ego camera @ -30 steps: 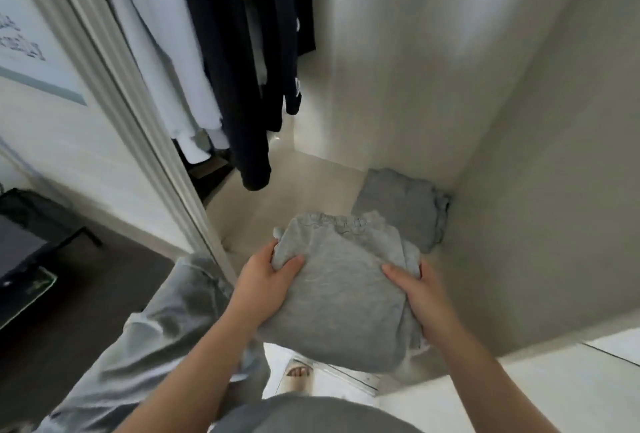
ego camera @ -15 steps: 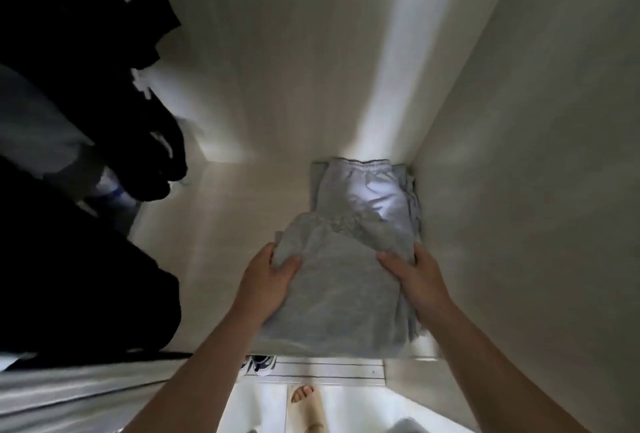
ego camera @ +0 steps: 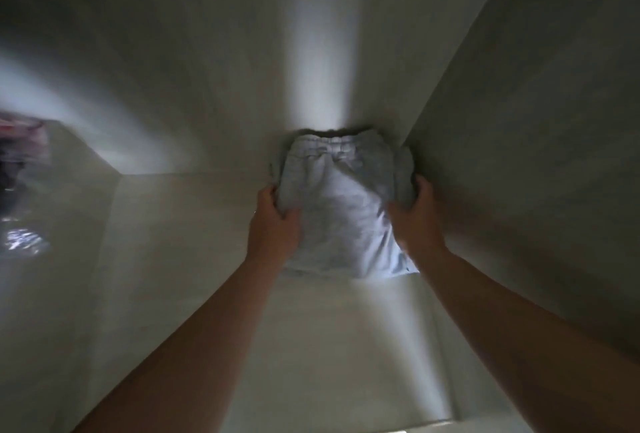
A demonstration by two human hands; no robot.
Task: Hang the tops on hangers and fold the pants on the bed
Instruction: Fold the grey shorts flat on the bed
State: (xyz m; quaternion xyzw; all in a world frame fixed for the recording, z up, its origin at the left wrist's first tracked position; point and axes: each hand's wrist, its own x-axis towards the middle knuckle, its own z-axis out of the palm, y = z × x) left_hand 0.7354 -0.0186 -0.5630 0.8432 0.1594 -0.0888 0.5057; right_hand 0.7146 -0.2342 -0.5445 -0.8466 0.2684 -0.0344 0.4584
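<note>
Pale wardrobe panels fill the view: a back wall point(ego camera: 242, 52) with a bright vertical streak of light point(ego camera: 325, 69) running down it toward 12 o'clock, a light floor panel point(ego camera: 166, 259) below, and a side wall point(ego camera: 536, 121) closing off everything from 1 to 4 o'clock. At 9 o'clock, hard against the frame edge, a blurred mass of dark and pinkish clothes point(ego camera: 24, 148) hangs beside the floor panel, too smeared to tell what the pieces are. A bare forearm comes in from 7 o'clock, and the left hand point(ego camera: 273, 225) grips the left edge of the folded grey pants point(ego camera: 339, 218), thumb lying on top of the fabric and fingers curled beneath it. These pants sit just above centre, elastic waistband toward the back wall, pushed into the corner where back wall and side wall meet. They lie on a second folded grey garment point(ego camera: 403, 169), which shows at both sides. The right hand point(ego camera: 415, 221), its forearm entering from 5 o'clock, holds the right edge, thumb on top and fingers wrapped round the side, close to the side wall. Whether the near end is fully set down cannot be told.
</note>
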